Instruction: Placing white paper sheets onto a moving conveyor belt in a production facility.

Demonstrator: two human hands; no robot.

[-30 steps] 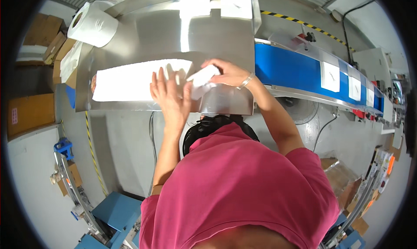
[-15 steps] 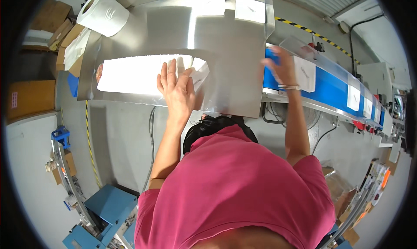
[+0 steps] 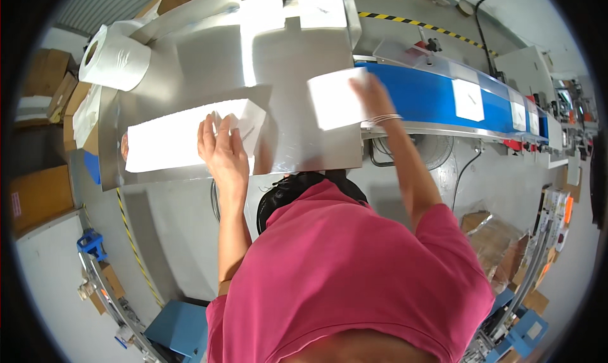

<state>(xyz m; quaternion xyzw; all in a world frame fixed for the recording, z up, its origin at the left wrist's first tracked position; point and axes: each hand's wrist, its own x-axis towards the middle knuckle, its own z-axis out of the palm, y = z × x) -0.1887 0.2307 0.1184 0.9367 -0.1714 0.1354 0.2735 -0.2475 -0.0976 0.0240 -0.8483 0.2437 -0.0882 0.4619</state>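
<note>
On the steel table (image 3: 190, 65) lies a long row of white, square, flat packets (image 3: 168, 135) packed face to face. My left hand (image 3: 223, 157) rests on the row near its right end, fingers spread and touching the edges. My right hand (image 3: 373, 100), slightly blurred, has its fingers closed on the right side of one white square packet (image 3: 335, 100). That packet is over the table's right edge, beside the blue conveyor belt (image 3: 418, 90). I cannot tell whether it is a sleeve, envelope or folded sheet.
More white squares lie spaced along the belt, the nearest white square (image 3: 467, 100) right of my hand. A clear plastic guard (image 3: 411, 52) runs along its far side. A large white roll (image 3: 117, 59) stands at the table's far left. Two white sheets (image 3: 322, 12) lie at the back.
My right hand, bare over the belt before, now holds a white packet at the table's right edge. The belt's squares appear shifted left as the view turned. My left hand stays on the row.
</note>
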